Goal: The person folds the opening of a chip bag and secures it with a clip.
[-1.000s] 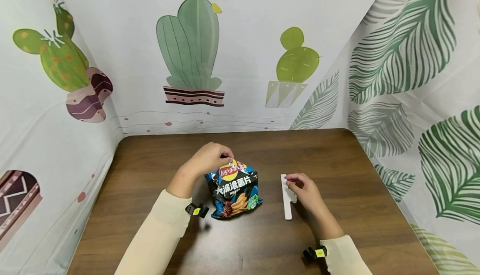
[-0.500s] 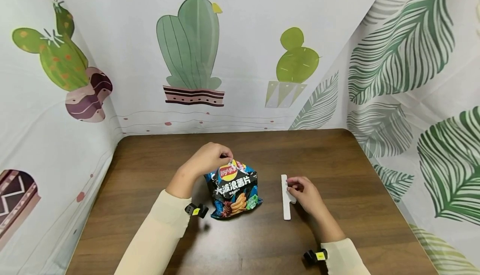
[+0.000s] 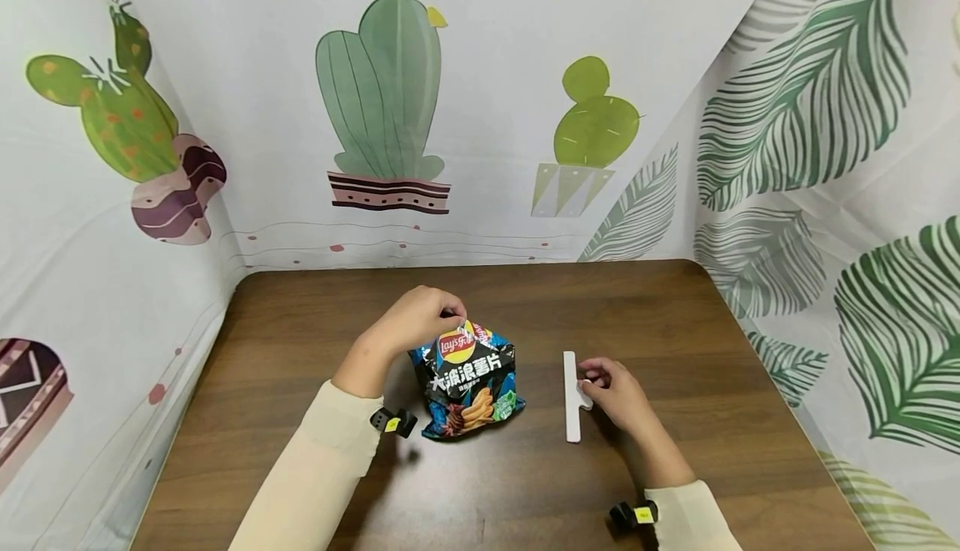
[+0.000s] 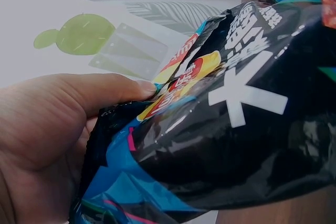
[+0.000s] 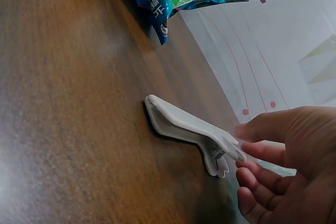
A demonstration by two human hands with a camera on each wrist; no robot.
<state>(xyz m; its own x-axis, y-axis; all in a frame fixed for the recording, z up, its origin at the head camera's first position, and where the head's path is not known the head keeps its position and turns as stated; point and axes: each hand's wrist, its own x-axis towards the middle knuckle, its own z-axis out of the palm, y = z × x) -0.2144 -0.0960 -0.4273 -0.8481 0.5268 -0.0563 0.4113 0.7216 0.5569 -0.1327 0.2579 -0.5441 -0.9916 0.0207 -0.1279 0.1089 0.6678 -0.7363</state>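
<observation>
A black and blue bag of potato chips (image 3: 472,376) stands left of the table's middle. My left hand (image 3: 423,318) pinches its folded top edge between thumb and fingers; in the left wrist view the thumb (image 4: 121,88) presses over the fold. To the right lies a long white bag clip (image 3: 572,397), with a short handle on its right side. My right hand (image 3: 618,393) is beside that handle, fingers loosely bent. In the right wrist view the clip (image 5: 184,121) rests on the table, and the thumb and forefinger tips are right at its handle end.
The brown wooden table (image 3: 315,301) has rounded far corners. A white cloth (image 3: 495,109) printed with cacti and leaves hangs behind it and at both sides. Each wrist wears a small black camera, the left one (image 3: 393,423) close to the bag.
My right hand has slid from the clip's far end back to its handle, a little right and toward me. The left hand and the bag stay as they were.
</observation>
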